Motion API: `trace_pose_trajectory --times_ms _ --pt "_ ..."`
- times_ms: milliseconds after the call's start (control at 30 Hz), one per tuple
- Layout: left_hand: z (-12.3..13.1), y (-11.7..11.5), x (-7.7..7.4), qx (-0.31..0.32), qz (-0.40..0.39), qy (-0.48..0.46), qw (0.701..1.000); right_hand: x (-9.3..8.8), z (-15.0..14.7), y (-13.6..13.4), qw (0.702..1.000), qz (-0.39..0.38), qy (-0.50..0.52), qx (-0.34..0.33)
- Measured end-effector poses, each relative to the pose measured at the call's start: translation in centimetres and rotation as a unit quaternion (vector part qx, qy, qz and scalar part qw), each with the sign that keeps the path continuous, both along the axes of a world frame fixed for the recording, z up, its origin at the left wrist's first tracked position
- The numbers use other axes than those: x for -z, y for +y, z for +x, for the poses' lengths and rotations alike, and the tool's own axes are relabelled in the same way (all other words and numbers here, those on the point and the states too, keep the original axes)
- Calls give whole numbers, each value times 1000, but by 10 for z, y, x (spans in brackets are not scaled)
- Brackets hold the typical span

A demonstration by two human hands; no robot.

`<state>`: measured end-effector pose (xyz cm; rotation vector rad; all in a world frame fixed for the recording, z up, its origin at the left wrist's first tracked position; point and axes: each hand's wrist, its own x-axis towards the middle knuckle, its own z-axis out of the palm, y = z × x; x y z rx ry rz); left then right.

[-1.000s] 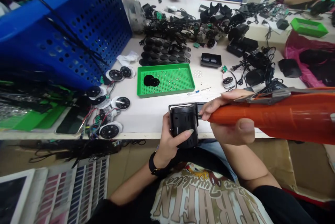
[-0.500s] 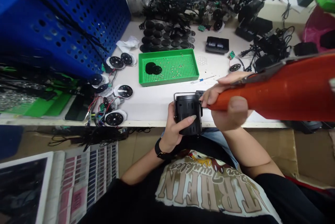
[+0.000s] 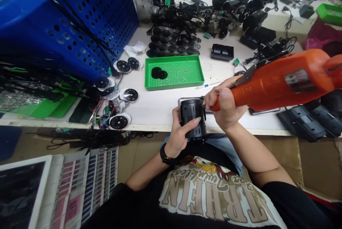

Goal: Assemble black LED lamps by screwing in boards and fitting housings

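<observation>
My left hand (image 3: 179,134) is wrapped round a black slotted cylindrical lamp housing (image 3: 192,113), its thumb lying across the side. A thin metal bracket (image 3: 184,99) runs round the housing's far end. My right hand (image 3: 226,106) grips an orange electric screwdriver (image 3: 278,82), whose narrow front end points left at the housing's right side. The fingers hide the tool's tip, so I cannot tell whether it touches a screw. Beyond the hands lies a green perforated tray (image 3: 173,87) with small screws and black discs (image 3: 159,73) in it.
A blue perforated crate (image 3: 107,18) stands at the left, with several round lamp boards (image 3: 123,66) beside it. Black cables and parts (image 3: 181,16) are heaped at the back. A blue-handled screwdriver (image 3: 204,86) lies before the tray. Black housings (image 3: 304,122) sit at the right edge.
The orange screwdriver's rear end has swung so that more of its body shows, and black housings behind it are now visible. The lamp housing stays in my left hand. The view has shifted slightly.
</observation>
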<state>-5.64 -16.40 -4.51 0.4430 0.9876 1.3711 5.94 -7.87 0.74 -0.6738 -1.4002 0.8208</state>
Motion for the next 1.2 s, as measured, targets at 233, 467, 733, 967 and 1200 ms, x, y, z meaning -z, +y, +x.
trace_pose_trajectory --times_ms 233,467,733,967,1200 --pt "-5 1 6 5 34 23 999 -26 -7 -3 983 69 168 21" --pt "-9 2 7 13 45 -9 999 -37 -4 -8 976 82 200 14" --pt "-11 4 10 9 34 -56 998 -36 -5 -11 977 98 191 3" --pt "-9 4 5 5 29 -31 999 -33 1 -11 978 116 175 16" --pt "-9 3 5 7 25 -17 999 -34 -1 -11 979 138 142 54"
